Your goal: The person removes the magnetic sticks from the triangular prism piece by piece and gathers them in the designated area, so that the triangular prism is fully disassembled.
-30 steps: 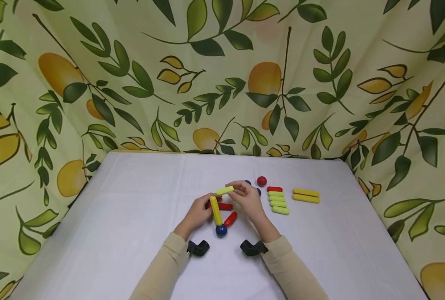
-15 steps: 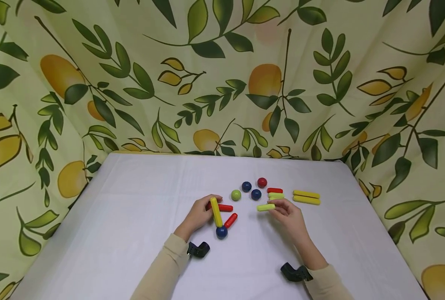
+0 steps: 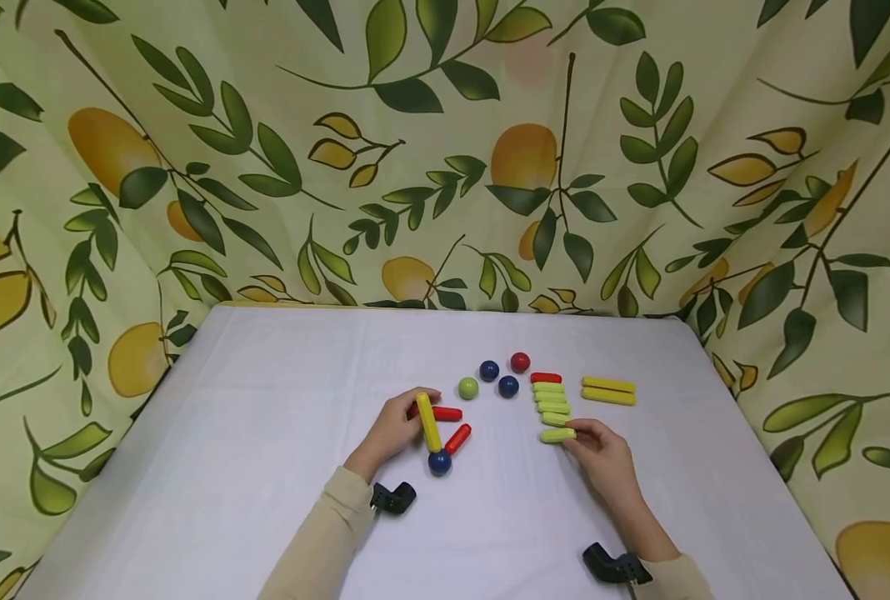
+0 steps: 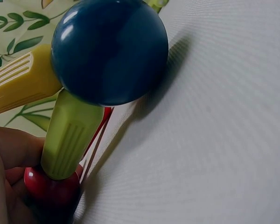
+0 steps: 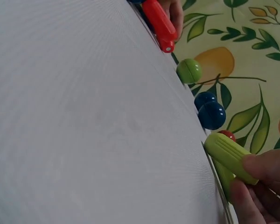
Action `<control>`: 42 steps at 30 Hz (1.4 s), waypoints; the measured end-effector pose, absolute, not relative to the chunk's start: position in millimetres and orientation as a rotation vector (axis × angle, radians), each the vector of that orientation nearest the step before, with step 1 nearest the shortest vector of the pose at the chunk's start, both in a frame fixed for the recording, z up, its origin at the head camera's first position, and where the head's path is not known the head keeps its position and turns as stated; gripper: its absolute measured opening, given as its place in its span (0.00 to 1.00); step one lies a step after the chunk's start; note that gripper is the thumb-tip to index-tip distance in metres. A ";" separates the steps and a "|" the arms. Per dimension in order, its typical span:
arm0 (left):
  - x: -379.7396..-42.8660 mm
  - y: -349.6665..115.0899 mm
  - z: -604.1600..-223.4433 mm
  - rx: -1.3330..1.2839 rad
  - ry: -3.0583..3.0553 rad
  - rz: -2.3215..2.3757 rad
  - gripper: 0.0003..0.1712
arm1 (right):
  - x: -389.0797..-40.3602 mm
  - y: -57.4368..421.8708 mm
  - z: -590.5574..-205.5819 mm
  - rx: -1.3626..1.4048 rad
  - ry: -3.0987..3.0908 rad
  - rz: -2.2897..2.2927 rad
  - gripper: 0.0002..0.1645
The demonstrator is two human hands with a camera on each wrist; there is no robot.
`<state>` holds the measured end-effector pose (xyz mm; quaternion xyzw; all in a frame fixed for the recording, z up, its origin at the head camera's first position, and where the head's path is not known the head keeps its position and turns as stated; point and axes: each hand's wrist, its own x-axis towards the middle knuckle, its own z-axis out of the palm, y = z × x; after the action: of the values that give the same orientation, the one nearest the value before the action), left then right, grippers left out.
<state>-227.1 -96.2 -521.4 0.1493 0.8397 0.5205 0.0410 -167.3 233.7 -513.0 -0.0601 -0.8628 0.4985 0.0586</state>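
Frame (image 3: 431, 425) partly joined on the table (image 3: 190, 483)
Left hand (image 3: 392, 427) grips it; right hand (image 3: 606, 460) pinches a green rod (image 3: 556, 436) beside the rod row (image 3: 552, 397); four balls (image 3: 508, 387) and two yellow rods (image 3: 608, 397) lie unattached.

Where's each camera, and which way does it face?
Head: head-worn, facing forward and down at the table; left hand, right hand, sleeves show.
Left wrist: wrist-worn, facing a blue ball; left hand partly shows.
Right wrist: wrist-worn, facing the held stick; both hands partly show.
Head and right wrist share the green ball.
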 end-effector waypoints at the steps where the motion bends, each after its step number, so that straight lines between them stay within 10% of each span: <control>1: -227.3 -96.3 -521.1 0.453 2.570 1.596 0.22 | -167.3 233.5 -513.3 -0.163 -2.623 1.446 0.15; 25: -229.6 -98.7 -518.9 0.449 2.581 1.590 0.22 | -168.0 224.4 -509.0 -0.147 -2.608 1.150 0.20; 42: -226.7 -95.9 -520.3 0.468 2.598 1.570 0.20 | -195.2 136.3 -475.0 0.634 -2.612 1.615 0.25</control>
<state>-226.7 -95.9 -520.3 0.1522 0.8453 0.5109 0.0351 -195.2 136.3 -475.0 0.2022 -0.8330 0.5150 0.0028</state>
